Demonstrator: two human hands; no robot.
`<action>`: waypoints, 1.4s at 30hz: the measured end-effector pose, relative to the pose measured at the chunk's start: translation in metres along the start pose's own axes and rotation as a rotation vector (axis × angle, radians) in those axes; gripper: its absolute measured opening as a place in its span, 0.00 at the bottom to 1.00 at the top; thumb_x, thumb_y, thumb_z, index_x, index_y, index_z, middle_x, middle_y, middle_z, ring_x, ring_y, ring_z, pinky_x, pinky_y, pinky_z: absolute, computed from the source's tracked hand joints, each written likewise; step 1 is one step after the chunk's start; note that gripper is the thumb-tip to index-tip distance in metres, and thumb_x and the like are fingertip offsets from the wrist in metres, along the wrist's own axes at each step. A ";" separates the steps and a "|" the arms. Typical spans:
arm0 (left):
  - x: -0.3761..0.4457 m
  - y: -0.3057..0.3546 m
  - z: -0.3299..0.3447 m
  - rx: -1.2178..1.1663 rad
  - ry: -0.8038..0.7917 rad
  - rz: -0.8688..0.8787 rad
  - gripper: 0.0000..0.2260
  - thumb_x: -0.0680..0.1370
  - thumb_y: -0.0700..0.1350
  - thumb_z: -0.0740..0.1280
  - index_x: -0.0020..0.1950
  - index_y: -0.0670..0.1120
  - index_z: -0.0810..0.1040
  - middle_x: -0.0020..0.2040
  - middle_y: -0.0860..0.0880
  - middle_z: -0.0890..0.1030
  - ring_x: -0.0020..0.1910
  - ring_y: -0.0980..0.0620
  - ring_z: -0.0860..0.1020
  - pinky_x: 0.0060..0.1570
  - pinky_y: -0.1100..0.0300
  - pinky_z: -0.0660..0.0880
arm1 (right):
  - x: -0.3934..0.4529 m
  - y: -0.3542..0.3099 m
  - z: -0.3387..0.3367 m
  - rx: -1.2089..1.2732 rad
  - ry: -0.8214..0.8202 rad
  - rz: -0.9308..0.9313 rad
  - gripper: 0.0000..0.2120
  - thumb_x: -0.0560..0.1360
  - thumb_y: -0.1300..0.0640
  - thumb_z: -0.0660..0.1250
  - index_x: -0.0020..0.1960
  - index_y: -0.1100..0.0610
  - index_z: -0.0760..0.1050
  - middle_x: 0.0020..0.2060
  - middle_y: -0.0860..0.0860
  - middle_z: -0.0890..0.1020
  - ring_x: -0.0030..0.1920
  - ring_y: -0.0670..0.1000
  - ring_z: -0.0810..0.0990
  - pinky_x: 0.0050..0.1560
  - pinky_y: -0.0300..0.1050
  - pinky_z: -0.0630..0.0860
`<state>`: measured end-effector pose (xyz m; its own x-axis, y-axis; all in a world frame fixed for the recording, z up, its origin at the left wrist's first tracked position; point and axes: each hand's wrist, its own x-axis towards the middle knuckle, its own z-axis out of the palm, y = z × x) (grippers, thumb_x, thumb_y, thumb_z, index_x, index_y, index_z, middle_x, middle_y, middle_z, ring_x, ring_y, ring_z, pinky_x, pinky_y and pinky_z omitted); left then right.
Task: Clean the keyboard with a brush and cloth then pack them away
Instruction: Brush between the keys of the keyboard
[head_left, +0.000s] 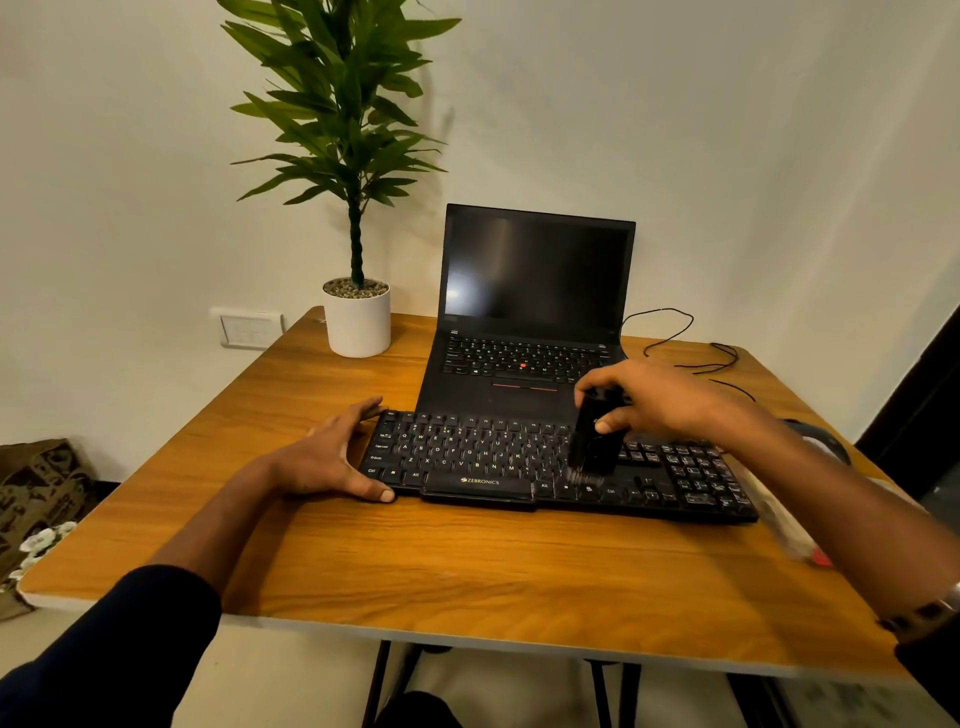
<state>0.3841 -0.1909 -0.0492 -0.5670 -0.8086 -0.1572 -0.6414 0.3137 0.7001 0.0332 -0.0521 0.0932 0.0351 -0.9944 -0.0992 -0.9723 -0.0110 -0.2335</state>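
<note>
Wooden table (415, 571) bears black keyboard (519, 467) — laptop (535, 312) behind.

Warm dim indoor light, glare on laptop screen (537, 270), wide-angle edge bending, motion-blurred right side.

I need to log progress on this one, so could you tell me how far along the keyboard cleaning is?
Nothing looks finished yet. In hand: the right hand grips the black brush, bristles down on the keyboard right of the space bar, while the left hand steadies its left end. Left to do: wiping with the cloth, which I cannot clearly make out, and packing both away.
</note>
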 end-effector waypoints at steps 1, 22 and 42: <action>0.000 0.000 0.000 0.001 -0.001 0.002 0.58 0.54 0.67 0.80 0.74 0.69 0.46 0.74 0.50 0.60 0.72 0.46 0.63 0.69 0.40 0.68 | -0.003 -0.003 -0.004 0.048 -0.043 -0.003 0.14 0.73 0.62 0.70 0.52 0.45 0.75 0.53 0.48 0.78 0.51 0.50 0.78 0.40 0.39 0.77; 0.002 -0.005 0.001 0.020 0.014 -0.006 0.60 0.53 0.68 0.80 0.76 0.69 0.45 0.76 0.51 0.60 0.72 0.46 0.62 0.69 0.39 0.68 | 0.031 -0.041 0.020 -0.052 0.047 -0.112 0.14 0.74 0.55 0.70 0.56 0.43 0.74 0.55 0.52 0.77 0.50 0.54 0.79 0.47 0.45 0.73; -0.001 -0.002 0.001 0.041 0.039 -0.036 0.60 0.51 0.69 0.79 0.74 0.73 0.45 0.74 0.51 0.61 0.71 0.47 0.62 0.69 0.39 0.67 | 0.055 -0.034 0.020 -0.058 0.171 -0.127 0.15 0.74 0.58 0.69 0.59 0.47 0.74 0.51 0.49 0.77 0.56 0.53 0.75 0.49 0.44 0.68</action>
<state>0.3852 -0.1903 -0.0511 -0.5231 -0.8381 -0.1546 -0.6826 0.3034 0.6649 0.0729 -0.1045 0.0759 0.1232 -0.9879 0.0946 -0.9744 -0.1385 -0.1771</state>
